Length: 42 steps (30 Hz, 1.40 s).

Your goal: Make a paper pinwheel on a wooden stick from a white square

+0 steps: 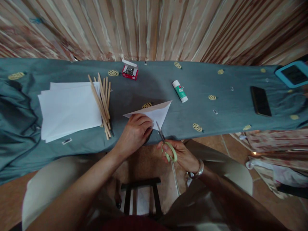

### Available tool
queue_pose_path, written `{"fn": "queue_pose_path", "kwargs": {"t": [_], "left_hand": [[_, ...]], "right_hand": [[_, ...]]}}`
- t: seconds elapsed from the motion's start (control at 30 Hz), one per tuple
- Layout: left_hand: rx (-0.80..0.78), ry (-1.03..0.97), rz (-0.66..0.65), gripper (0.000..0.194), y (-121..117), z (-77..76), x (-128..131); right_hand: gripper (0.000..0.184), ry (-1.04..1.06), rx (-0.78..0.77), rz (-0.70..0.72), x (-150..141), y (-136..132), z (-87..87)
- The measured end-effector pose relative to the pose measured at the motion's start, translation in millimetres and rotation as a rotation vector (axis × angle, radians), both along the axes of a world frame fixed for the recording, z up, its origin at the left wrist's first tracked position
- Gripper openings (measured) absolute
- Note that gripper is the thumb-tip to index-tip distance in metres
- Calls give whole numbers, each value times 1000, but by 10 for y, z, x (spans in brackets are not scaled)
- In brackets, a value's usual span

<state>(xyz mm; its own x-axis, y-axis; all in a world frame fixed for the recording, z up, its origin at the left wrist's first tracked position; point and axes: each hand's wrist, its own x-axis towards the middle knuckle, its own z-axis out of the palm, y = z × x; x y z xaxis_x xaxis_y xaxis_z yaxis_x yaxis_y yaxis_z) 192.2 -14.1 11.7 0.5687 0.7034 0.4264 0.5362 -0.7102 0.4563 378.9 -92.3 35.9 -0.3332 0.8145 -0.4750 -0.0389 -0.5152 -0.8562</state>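
Observation:
A folded sheet of white paper (160, 112) with a triangular outline lies near the front edge of the cloth-covered table. My left hand (138, 130) grips its lower left part, fingers curled over the paper. In my right hand (180, 154) is a pair of scissors (171, 152) with pale green handles, my fingers through the loops. The scissor blades point up and away, and their tips overlap the lower edge of the paper. Whether the blades are cutting into it I cannot tell.
Left lie a stack of white paper (69, 112) and several wooden sticks (102, 102). Behind are an open red box of small metal pieces (130, 71) and a glue stick (180, 91). A phone (260, 101) and a blue-framed device (293, 74) lie right. Curtains (149, 29) hang behind the table.

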Motion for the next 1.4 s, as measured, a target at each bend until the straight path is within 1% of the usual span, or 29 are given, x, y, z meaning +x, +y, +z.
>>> {"fn": "queue_pose_path", "kwargs": {"t": [0.2,0.33,0.5,0.63,0.8,0.97,1.2,1.4], "left_hand": [[-2,5,0,10,3,-8,-1],[-7,13,-3,11,0,-3,-3],[8,9,-5,11,-2,-1,-3],[23,8,-3,10,0,-10,-2],[6,17,0,11,1,-18,0],[13,24,7,11,2,-8,10],[41,43,3,14,11,-5,24],[29,40,2,13,7,7,27]], "right_hand": [[51,-23,3,1,1,-8,-29],[49,-3,7,5,-2,-8,-31],[52,-9,-10,-12,-5,-7,-23],[49,15,-9,-19,-4,-5,-16],[48,46,-46,-35,5,-2,-29],[46,34,-27,-19,24,5,-35],[52,3,-45,-25,12,18,-4],[54,-28,-8,-11,13,25,29]]}}
